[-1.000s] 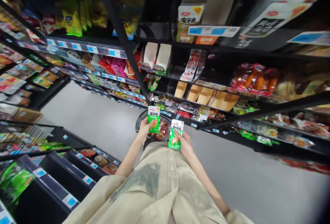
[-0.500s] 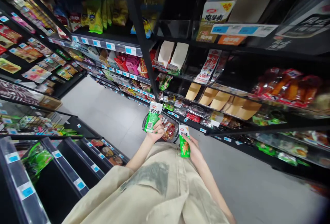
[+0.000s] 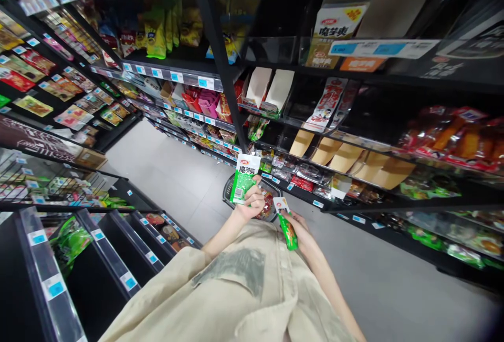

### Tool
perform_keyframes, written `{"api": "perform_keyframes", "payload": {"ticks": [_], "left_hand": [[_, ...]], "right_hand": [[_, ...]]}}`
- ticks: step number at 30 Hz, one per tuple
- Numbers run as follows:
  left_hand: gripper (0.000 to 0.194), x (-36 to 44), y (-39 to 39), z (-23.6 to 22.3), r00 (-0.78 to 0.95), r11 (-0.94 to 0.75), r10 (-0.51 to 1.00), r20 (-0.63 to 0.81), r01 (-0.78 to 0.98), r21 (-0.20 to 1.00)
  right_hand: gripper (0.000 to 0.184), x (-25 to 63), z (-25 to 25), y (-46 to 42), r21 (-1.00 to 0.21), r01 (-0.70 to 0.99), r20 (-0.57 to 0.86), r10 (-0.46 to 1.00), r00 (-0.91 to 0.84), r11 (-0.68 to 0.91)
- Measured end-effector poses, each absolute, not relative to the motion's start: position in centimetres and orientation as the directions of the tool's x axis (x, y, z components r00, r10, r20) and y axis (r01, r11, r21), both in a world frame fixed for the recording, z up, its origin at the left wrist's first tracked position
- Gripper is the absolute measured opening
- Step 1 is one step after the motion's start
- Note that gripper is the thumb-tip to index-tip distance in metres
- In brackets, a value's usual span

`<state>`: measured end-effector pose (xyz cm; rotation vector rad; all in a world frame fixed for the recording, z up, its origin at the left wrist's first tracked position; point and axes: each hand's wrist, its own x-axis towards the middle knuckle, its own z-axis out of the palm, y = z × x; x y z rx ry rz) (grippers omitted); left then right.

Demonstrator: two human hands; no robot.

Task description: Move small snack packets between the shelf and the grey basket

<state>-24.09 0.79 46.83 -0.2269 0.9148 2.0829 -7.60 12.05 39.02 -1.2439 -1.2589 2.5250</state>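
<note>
My left hand (image 3: 252, 204) is closed on a green and white snack packet (image 3: 243, 178), held upright with its printed face towards me. My right hand (image 3: 301, 225) grips a second green and white snack packet (image 3: 286, 221), tilted with its top pointing up and left. Both hands are in front of my beige shirt. Just beyond them, on the grey floor, stands a black shopping basket (image 3: 229, 193) with red packets inside, partly hidden by my hands.
Black shelving (image 3: 220, 64) full of snack bags and boxes rises ahead and to the right. Lower black display bins (image 3: 118, 247) with blue price tags stand at my left. A grey floor aisle (image 3: 173, 174) runs away between them.
My left hand has lifted its packet a little and turned its face towards me. My right hand has tilted its packet more edge-on. The view has shifted slightly right.
</note>
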Motion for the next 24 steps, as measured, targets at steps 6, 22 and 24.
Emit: {"api": "perform_keyframes", "payload": {"ticks": [6, 22, 24], "left_hand": [[0.007, -23.9, 0.9, 46.3, -0.628, -0.359, 0.625, -0.464, -0.759, 0.543], [0.033, -25.7, 2.4, 45.4, -0.761, -0.169, 0.565, -0.318, -0.484, 0.859], [0.033, -25.8, 2.3, 44.8, -0.801, -0.088, 0.537, -0.265, -0.366, 0.926]], "right_hand": [[0.043, -7.6, 39.2, 12.3, -0.692, 0.259, -0.632, 0.393, -0.668, -0.674], [0.047, -7.1, 39.4, 12.4, -0.712, 0.195, -0.605, 0.449, -0.657, -0.675], [0.051, -7.0, 39.9, 12.4, -0.738, 0.169, -0.568, 0.465, -0.679, -0.654]]}}
